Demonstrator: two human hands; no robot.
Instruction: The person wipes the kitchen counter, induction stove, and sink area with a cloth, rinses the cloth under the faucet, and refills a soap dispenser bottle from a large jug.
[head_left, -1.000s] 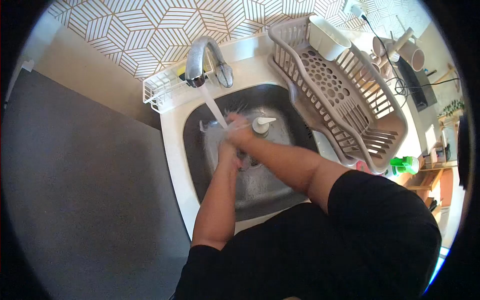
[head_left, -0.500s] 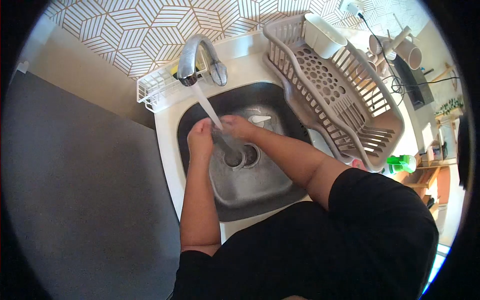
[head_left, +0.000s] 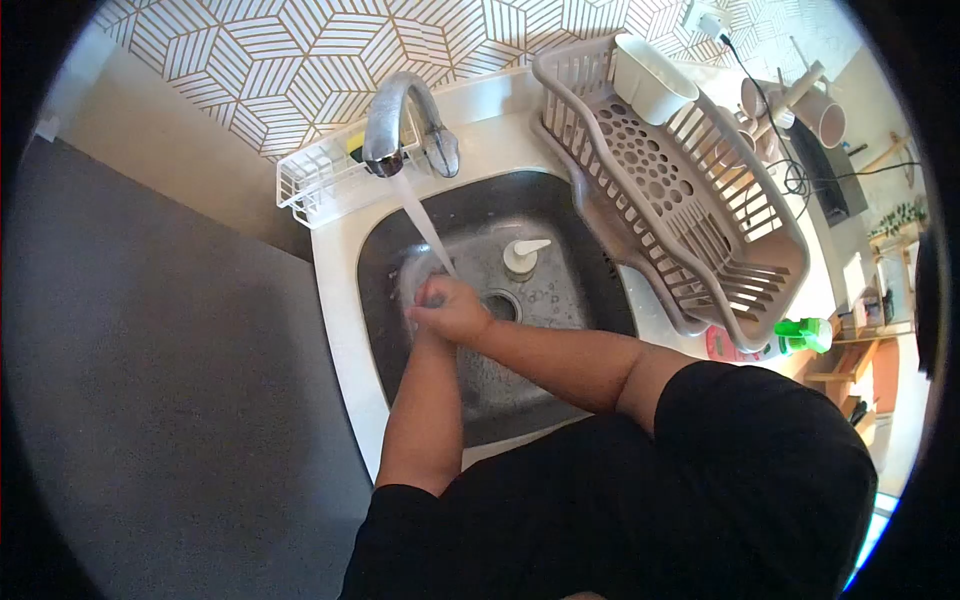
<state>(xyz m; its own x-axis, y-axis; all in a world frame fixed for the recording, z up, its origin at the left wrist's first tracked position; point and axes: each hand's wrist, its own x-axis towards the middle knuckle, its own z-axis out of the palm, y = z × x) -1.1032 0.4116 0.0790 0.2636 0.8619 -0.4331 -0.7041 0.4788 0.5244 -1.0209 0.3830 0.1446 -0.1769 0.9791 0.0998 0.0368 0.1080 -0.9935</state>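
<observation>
Under the white stream of running water (head_left: pixel 424 222) from the curved chrome faucet (head_left: pixel 382 125), the right hand (head_left: pixel 459 312) is clasped around the left hand (head_left: pixel 427 292), whose fingers are mostly hidden, so whether they are curled cannot be told. Just beyond the right hand, to its right and touching neither hand, the round dispenser with a white pump top (head_left: pixel 521 257) stands upright in the dark grey sink (head_left: pixel 500 385).

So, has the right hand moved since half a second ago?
Yes. Judged against the faucet, the right hand has moved farther from the spout, toward the near side of the sink.
</observation>
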